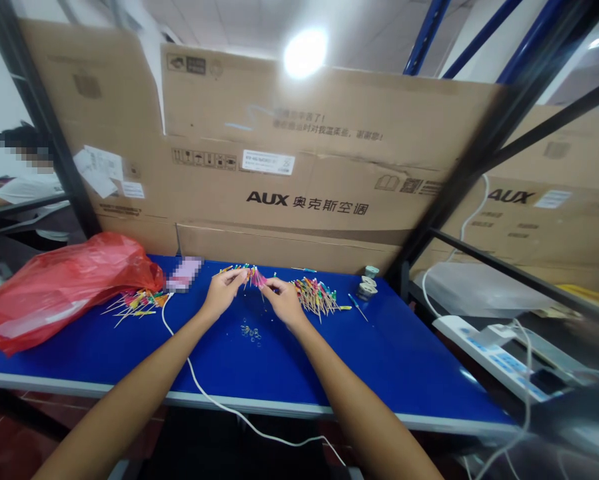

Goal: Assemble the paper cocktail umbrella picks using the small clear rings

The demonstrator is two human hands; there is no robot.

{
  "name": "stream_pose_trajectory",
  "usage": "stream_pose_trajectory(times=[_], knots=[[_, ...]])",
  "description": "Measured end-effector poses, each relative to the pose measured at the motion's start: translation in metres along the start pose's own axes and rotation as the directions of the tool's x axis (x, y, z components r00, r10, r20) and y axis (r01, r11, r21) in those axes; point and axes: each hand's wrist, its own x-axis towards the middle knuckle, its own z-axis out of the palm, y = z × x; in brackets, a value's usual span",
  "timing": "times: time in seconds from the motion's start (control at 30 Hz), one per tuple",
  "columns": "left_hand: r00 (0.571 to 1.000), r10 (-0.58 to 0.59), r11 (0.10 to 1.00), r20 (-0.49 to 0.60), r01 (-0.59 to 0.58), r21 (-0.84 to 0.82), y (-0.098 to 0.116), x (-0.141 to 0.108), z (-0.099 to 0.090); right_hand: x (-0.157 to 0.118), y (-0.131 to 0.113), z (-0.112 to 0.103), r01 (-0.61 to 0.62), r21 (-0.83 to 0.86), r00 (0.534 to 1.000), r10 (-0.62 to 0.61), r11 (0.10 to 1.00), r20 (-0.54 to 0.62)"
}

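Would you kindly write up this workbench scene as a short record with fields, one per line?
Left hand: pinches a bunch of pink-tipped sticks from the left.
Right hand: pinches the same bunch from the right.
Nearby: pile of coloured-tipped sticks right of the hands; small clear rings below them.
Surface: blue table, with a white cable across it.
Table's left end: red plastic bag beside a second pile of sticks.
Background: AUX cardboard cartons; co-worker at far left.

The left forearm (129, 393) and right forearm (366, 393) reach in over the desk's front edge (69, 389), angling toward each other, while the left hand (222, 293) and right hand (284, 301) bend downward, their fingertips pinched and almost meeting
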Motion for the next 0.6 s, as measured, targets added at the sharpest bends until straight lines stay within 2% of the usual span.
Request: stream_pose_trajectory(times=[0.3,0.47,0.6], knots=[[1.000,-0.022,0.999,0.010,0.023,-0.038,0.0031,0.0002,0.0074,-0.0041,0.0014,0.0032,0.057,-0.158,0.985,-0.030,0.986,0.169],[0.998,-0.049,0.998,0.047,0.051,-0.047,0.0027,0.0010,0.0068,-0.0046,-0.0010,-0.0024,0.216,-0.256,0.937,-0.126,0.942,0.325],[0.990,-0.087,0.996,0.108,0.090,-0.023,0.0030,-0.0020,0.0076,-0.0047,-0.0046,-0.0038,0.244,-0.210,0.914,-0.152,0.947,0.377]])
